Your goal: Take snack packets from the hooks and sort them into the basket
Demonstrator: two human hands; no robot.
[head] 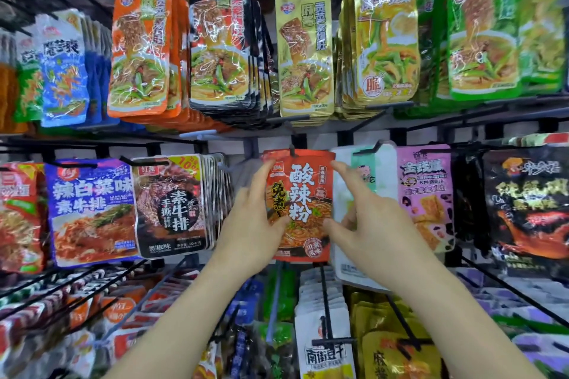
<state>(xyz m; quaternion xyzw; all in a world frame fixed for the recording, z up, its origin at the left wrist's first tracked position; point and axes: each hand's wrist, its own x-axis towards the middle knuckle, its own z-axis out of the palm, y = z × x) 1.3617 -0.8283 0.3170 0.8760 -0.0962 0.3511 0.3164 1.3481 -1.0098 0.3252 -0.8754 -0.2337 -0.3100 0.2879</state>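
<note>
A red snack packet with white lettering hangs from a black hook in the middle row of the rack. My left hand holds its left edge, thumb on the front and fingers reaching behind. On the other side, my right hand holds the right edge, thumb low on the front, index finger stretched up along the side. The packet's top is still on the hook. No basket is in view.
Hooks full of packets surround it: a black packet stack to the left, a white packet and a pink one to the right, yellow packets above. Long black hook rods with white packets jut out below the hands.
</note>
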